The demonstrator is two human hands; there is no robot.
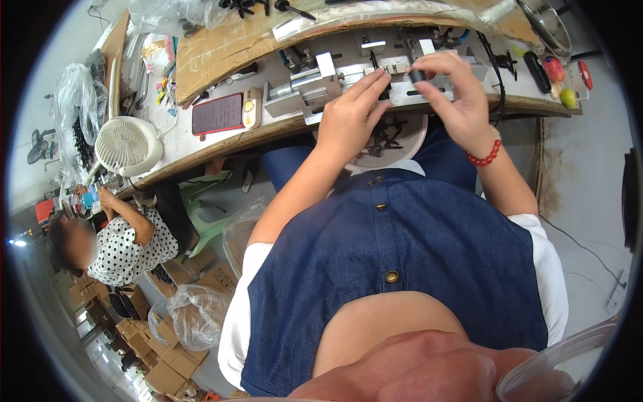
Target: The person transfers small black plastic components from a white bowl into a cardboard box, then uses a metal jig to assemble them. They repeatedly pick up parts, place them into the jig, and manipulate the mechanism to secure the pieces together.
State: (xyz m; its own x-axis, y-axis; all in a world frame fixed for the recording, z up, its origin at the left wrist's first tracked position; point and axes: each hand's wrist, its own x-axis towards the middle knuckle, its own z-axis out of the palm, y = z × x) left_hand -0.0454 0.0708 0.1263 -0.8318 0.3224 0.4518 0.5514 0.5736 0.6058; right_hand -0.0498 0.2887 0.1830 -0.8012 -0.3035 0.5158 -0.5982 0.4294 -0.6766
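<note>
A metal clamping fixture [315,86] with silver blocks and a cylinder stands along the bench's near edge. My left hand [351,117] reaches onto it, fingers stretched out flat and thumb apart, the fingertips beside a thin dark rod [374,61]. Right of it, my right hand [462,94] pinches a short black cylindrical part [417,75] between thumb and fingers, above the fixture's right half. Below the bench edge, a pale round tub [416,144] holds several black branched parts [388,134].
A phone [218,114] lies left of the fixture, with a white fan [128,145] farther left. Cardboard [221,57] and clear plastic cover the bench's back. Black parts, a red item [553,68] and a green fruit-like item [568,98] sit right. Another person [127,248] works at left.
</note>
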